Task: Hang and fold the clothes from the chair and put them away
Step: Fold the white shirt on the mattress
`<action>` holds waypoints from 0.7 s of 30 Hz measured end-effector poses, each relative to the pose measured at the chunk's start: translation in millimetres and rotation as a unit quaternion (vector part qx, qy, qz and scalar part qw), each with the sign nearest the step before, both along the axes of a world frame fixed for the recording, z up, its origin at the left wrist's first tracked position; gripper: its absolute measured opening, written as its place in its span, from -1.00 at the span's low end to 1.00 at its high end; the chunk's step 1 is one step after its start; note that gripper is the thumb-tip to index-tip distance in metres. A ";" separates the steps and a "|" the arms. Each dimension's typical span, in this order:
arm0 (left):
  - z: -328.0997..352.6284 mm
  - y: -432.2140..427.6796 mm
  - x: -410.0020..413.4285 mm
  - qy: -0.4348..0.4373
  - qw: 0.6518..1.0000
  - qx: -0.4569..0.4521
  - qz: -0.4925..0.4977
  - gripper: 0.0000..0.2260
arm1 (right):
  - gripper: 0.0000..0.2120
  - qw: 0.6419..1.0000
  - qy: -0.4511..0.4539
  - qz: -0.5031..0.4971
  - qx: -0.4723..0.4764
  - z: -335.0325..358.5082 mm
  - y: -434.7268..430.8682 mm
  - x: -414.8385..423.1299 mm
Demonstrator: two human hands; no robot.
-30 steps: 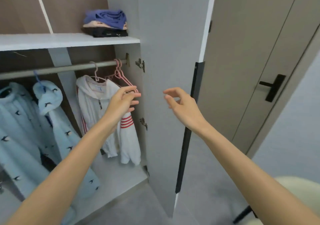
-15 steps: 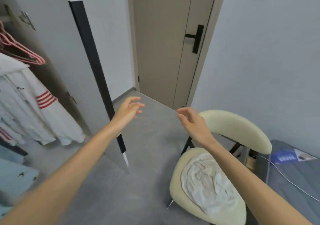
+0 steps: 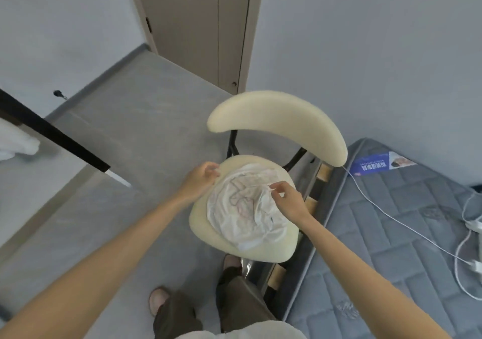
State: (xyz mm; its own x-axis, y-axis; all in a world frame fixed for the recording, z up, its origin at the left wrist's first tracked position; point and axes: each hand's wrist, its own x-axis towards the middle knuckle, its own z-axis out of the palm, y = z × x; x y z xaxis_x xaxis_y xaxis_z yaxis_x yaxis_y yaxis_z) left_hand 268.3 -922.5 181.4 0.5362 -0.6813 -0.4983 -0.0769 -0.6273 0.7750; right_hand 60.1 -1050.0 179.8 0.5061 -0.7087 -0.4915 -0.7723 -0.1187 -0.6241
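Bottom of frame: the person's trousers (image 3: 234,299), standing just before the chair (image 3: 206,229). Both forearms reach up-frame to the seat at centre.

Right hand (image 3: 287,197): thumb and forefinger pinch a small fold of the white garment (image 3: 245,208) near its right edge. Left hand (image 3: 200,179): at the cloth's upper-left edge, fingers curled. Cannot tell whether it has cloth between them.

The garment lies crumpled on the seat, covers most of it, and is not lifted yet.

Change: half a second earlier both hands hung loose in the air above the chair, and a second earlier they were at the wardrobe. Now they are down on the cloth. Judgement: pick-up of the next piece has begun, and it looks like the only piece left on the chair.

Right of frame: mattress (image 3: 391,234) with a white cable (image 3: 407,226) across it. Top: a closed door (image 3: 193,25).
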 end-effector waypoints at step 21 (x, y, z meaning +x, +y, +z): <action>-264.8 6.4 -109.1 0.059 0.997 0.008 -0.047 -0.79 | -0.50 0.986 0.075 -0.136 0.060 -259.1 -9.1 -86.1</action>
State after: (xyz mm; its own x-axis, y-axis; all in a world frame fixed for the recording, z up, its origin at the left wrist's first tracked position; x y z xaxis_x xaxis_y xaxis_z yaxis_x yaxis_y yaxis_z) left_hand 159.2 -916.1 -83.4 0.4082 -0.7171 -0.5648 -0.0446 -0.6337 0.7723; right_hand -26.0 -1059.1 -79.3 0.2205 -0.7403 -0.6351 -0.8503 0.1732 -0.4970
